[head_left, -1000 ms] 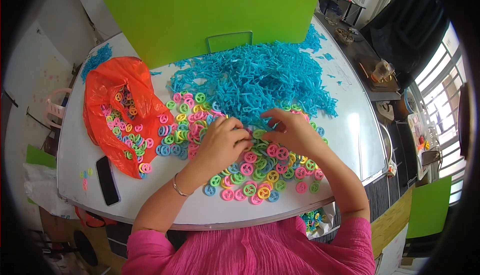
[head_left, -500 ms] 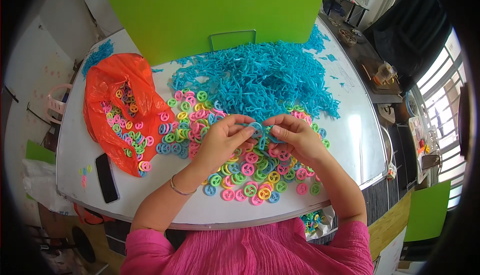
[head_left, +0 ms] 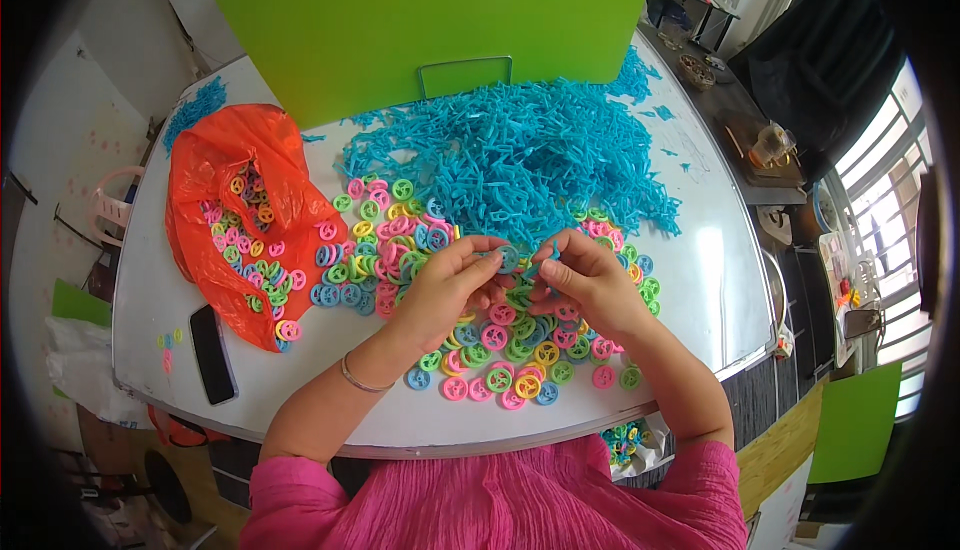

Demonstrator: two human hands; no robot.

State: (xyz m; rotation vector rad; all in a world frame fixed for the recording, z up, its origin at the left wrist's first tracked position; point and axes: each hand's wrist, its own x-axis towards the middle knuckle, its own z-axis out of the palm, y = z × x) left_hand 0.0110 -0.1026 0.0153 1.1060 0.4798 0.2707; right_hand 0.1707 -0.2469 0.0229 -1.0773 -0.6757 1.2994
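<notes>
My left hand (head_left: 455, 280) pinches a small blue spoked plastic wheel (head_left: 508, 259) between thumb and fingertips. Beside it, my right hand (head_left: 585, 280) grips a small blue plastic piece (head_left: 555, 249), one thin end of which pokes up above the thumb. Both hands hover close together over a spread of pink, green, yellow and blue wheels (head_left: 497, 337). Just beyond the fingertips lies a large heap of thin blue plastic pieces (head_left: 540, 150). My palms and fingers hide part of what each hand holds.
A red plastic bag (head_left: 200, 240) with more wheels spilling out lies on the left of the white table (head_left: 320, 390). A phone (head_left: 213, 355) rests near it. Behind the heap stands a green panel (head_left: 420, 20) with a wire handle (head_left: 465, 62). More blue pieces (head_left: 198, 108) lie far left.
My right hand has drawn slightly away from the left, and the blue piece in it now points upward. The wheel stays in my left fingertips.
</notes>
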